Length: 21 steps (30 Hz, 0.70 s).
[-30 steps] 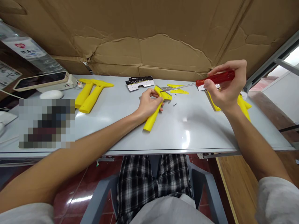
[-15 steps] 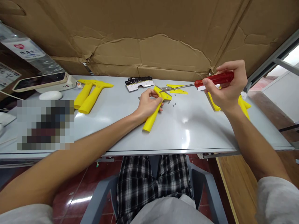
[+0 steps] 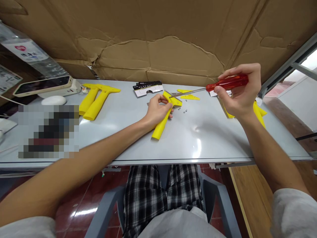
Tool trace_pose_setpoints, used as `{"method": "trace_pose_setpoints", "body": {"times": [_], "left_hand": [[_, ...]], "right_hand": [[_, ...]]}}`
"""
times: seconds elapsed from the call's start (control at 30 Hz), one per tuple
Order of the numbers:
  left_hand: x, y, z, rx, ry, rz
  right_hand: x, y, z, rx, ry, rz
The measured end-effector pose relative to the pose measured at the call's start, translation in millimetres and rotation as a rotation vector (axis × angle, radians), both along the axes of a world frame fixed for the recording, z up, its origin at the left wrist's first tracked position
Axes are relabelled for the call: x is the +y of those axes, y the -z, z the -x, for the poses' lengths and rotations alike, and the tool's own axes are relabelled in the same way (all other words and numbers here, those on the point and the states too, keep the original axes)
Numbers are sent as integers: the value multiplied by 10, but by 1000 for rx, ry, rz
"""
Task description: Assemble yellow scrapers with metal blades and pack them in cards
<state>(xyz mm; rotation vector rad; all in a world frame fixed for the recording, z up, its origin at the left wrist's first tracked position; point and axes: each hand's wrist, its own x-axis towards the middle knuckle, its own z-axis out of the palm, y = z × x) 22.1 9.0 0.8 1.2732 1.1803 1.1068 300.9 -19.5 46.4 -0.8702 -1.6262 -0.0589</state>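
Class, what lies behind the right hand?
Behind the right hand, yellow pieces show on either side, with something white; the hand and wrist cover the rest, so whether the pieces join cannot be told.

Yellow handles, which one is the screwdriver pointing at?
The middle yellow handle, in the left hand: the red screwdriver points at its head, not at the left pair.

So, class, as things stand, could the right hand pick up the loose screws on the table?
Probably not without letting go: the right hand grips the red screwdriver, though the loose screws lie uncovered beside the yellow T-shaped handle.
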Motion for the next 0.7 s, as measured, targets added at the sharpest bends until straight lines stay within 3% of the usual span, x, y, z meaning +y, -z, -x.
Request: {"method": "trace_pose_setpoints", "body": {"times": [0.33, 0.53, 0.7], "left_hand": [[-14, -15, 0, 16, 10, -6], [-3, 18, 4, -4, 20, -13], [17, 43, 10, -21, 28, -18]], "right_hand": [[15, -9, -41, 19, 67, 1], [96, 35, -104, 5, 99, -56], [145, 47, -95, -29, 29, -166]]}}
